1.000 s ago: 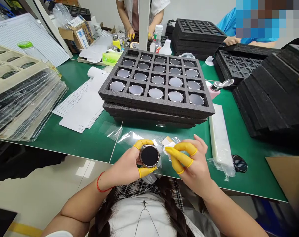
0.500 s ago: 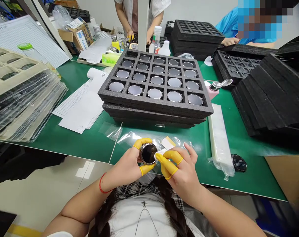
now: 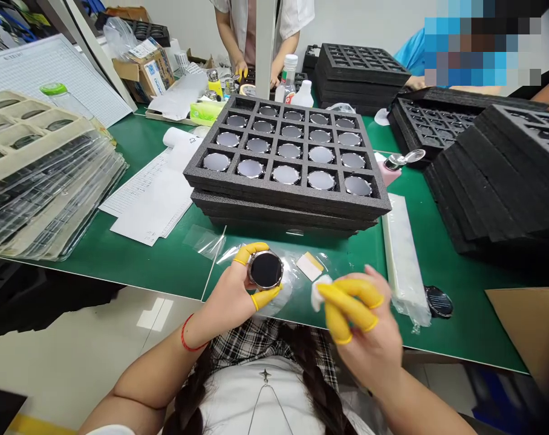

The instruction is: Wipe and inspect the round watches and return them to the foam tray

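Note:
My left hand [image 3: 238, 290], with yellow finger cots on thumb and forefinger, pinches a round dark watch body [image 3: 265, 269] by its metal rim, face up, just above the green mat's near edge. My right hand [image 3: 358, 320], also in yellow finger cots, is closed on a small white wipe [image 3: 320, 292] a short way right of the watch body, not touching it. Behind both stands a black foam tray [image 3: 287, 191] whose cells hold several round silver-faced parts.
Clear plastic bags [image 3: 211, 241] and a small yellow-edged card [image 3: 309, 266] lie on the mat. A long white packet [image 3: 404, 254] and a dark disc [image 3: 439, 302] lie right. Black foam trays [image 3: 501, 175] are stacked right, clear blister trays [image 3: 38, 181] left. Other people work across the table.
My right hand with the wipe touched the watch face half a second ago and has now drawn away to the right. My left hand has lifted the watch body slightly.

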### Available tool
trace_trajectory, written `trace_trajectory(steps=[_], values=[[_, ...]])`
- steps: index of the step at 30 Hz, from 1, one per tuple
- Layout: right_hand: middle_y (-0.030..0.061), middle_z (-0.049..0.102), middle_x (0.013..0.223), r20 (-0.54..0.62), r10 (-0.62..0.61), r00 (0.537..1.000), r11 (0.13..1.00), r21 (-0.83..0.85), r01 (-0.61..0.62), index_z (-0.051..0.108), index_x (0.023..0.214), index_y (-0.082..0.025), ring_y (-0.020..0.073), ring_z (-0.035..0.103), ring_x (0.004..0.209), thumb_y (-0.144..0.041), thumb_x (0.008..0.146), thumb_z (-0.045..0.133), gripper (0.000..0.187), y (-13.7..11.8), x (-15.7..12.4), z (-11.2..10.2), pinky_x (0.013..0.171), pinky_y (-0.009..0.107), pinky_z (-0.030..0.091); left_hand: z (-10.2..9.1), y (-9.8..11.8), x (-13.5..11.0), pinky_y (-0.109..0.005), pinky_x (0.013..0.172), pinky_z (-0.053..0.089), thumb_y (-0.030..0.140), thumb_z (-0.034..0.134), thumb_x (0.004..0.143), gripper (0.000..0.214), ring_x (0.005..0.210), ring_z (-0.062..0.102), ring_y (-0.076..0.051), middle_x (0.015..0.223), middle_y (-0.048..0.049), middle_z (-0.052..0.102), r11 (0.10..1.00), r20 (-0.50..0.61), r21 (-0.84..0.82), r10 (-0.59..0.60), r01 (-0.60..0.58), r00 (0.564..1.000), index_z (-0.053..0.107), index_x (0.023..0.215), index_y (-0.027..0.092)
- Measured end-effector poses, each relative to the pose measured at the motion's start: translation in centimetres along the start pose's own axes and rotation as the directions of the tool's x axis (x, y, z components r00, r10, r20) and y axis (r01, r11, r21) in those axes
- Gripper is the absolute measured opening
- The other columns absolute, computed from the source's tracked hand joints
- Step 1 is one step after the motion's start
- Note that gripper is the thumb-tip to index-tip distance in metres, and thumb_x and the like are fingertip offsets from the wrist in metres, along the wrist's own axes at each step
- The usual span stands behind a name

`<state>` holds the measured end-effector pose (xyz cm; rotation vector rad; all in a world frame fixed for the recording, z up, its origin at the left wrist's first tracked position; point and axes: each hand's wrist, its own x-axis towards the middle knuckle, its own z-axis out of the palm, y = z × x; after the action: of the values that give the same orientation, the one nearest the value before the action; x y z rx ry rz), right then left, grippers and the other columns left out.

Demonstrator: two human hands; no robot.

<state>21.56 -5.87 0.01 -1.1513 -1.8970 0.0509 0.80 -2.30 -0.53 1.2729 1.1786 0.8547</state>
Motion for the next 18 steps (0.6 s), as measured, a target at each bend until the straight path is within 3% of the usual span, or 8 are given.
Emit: trace_trajectory(steps=[3, 6, 8, 10, 13, 16, 18], values=[[0.0023, 0.059, 0.089, -0.054, 0.088, 0.995, 0.982, -0.163, -0.096, 0.064, 0.106, -0.029, 0.0207, 0.053, 0.089, -0.009, 0.088, 0.057, 0.028, 1.8, 0.3, 0.1, 0.103, 0.058, 0.03, 0.0, 0.3, 0.0, -0.03, 0.083, 0.056, 0.023, 0.077, 0.072, 0.06, 0.085, 0.066, -0.014, 0.102, -0.0002, 0.062, 0.999, -0.054, -0.049, -0.018, 0.016, 0.998, 0.043, 0.122, 0.024], [0.0053, 0.061, 0.097, 0.048, 0.153, 0.987, 0.969, -0.205, -0.14, 0.063, 0.113, -0.03, 0.0256, 0.053, 0.098, -0.017, 0.09, 0.057, 0.026, 2.6, -0.2, 1.5, 0.101, 0.062, 0.03, 0.2, 0.6, 0.0, -0.034, 0.087, 0.056, 0.025, 0.078, 0.071, 0.062, 0.087, 0.068, -0.016, 0.104, -0.001, 0.062, 0.987, -0.076, -0.162, -0.023, 0.01, 0.997, 0.042, 0.122, 0.025], [0.0095, 0.061, 0.111, 0.142, 0.179, 0.974, 0.98, -0.117, -0.163, 0.057, 0.124, -0.027, 0.0302, 0.051, 0.11, -0.027, 0.089, 0.06, 0.035, 2.5, -0.9, 2.8, 0.1, 0.062, 0.034, 0.2, 0.7, 0.0, -0.037, 0.088, 0.056, 0.027, 0.078, 0.07, 0.062, 0.087, 0.07, -0.018, 0.105, -0.0015, 0.062, 0.973, -0.115, -0.229, 0.003, -0.029, 0.993, 0.041, 0.12, 0.025], [0.0111, 0.061, 0.118, 0.277, 0.18, 0.944, 0.974, 0.085, -0.211, 0.048, 0.134, -0.026, 0.0295, 0.053, 0.113, -0.033, 0.088, 0.061, 0.048, 1.8, -1.5, 3.9, 0.096, 0.054, 0.044, 0.1, 0.9, 0.1, -0.038, 0.089, 0.056, 0.028, 0.078, 0.07, 0.062, 0.086, 0.071, -0.018, 0.105, -0.0012, 0.063, 0.962, -0.162, -0.259, 0.041, -0.083, 0.986, 0.039, 0.119, 0.026], [0.0052, 0.069, 0.101, 0.421, 0.23, 0.877, 0.864, 0.327, -0.384, 0.046, 0.134, -0.025, 0.0218, 0.063, 0.099, -0.028, 0.09, 0.056, 0.045, 0.8, -1.6, 4.9, 0.089, 0.042, 0.052, -0.2, 0.8, 0.2, -0.036, 0.09, 0.055, 0.026, 0.077, 0.071, 0.062, 0.089, 0.072, -0.019, 0.105, -0.0003, 0.064, 0.95, -0.202, -0.275, 0.095, -0.15, 0.975, 0.036, 0.118, 0.027], [0.0012, 0.07, 0.087, 0.462, 0.32, 0.827, 0.769, 0.383, -0.512, 0.049, 0.129, -0.023, 0.0184, 0.066, 0.086, -0.024, 0.089, 0.055, 0.04, 0.3, -0.9, 4.9, 0.083, 0.037, 0.054, -0.5, 0.4, 0.0, -0.034, 0.09, 0.055, 0.022, 0.077, 0.072, 0.064, 0.089, 0.073, -0.017, 0.108, -0.0007, 0.064, 0.937, -0.145, -0.327, 0.081, -0.125, 0.986, 0.035, 0.121, 0.028], [0.0003, 0.07, 0.085, 0.466, 0.315, 0.827, 0.779, 0.37, -0.506, 0.049, 0.13, -0.024, 0.0183, 0.066, 0.084, -0.024, 0.088, 0.056, 0.043, 0.2, -0.4, 4.6, 0.083, 0.038, 0.054, -0.6, 0.2, -0.2, -0.033, 0.09, 0.055, 0.021, 0.078, 0.072, 0.066, 0.088, 0.073, -0.017, 0.11, -0.002, 0.064, 0.932, -0.062, -0.36, 0.025, -0.046, 0.998, 0.035, 0.123, 0.027]])
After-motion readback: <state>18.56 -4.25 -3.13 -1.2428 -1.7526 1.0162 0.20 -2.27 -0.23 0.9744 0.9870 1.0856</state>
